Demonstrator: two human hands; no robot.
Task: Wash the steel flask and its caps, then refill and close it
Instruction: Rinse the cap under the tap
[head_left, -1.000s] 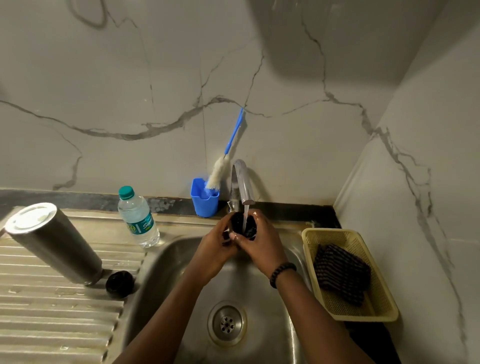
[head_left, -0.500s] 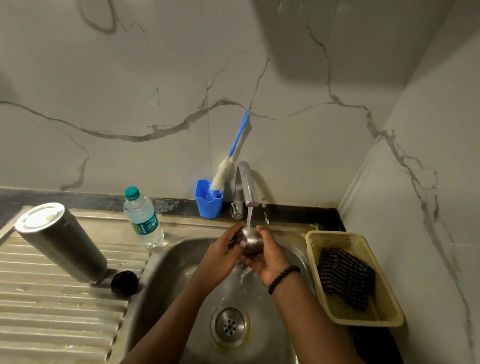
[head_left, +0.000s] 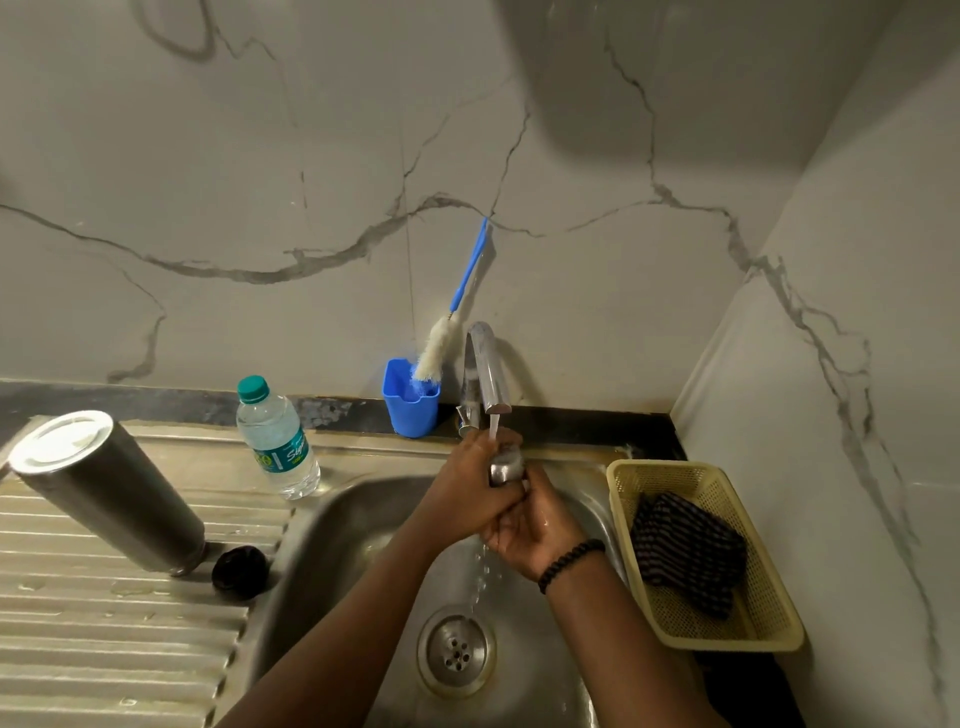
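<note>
- Centre of the frame: both hands hold a steel cap (head_left: 505, 464) under the running tap (head_left: 487, 371), over the sink (head_left: 332, 530). The left hand (head_left: 467, 493) wraps its fingers round the cap; the right hand (head_left: 535, 525) cups and grips it from below.
- Left of the frame: the steel flask (head_left: 104, 488) stands mouth-down on the ribbed drainboard (head_left: 104, 649), with a black cap (head_left: 240, 566) beside its mouth.
- Behind it, a plastic water bottle (head_left: 275, 439) with a green cap; the label's writing is too blurred to read.
- At the wall, a blue holder (head_left: 410, 402) carries a bottle brush (head_left: 452, 322).
- Right: a yellow basket (head_left: 769, 629) holds a dark striped cloth (head_left: 685, 551).
</note>
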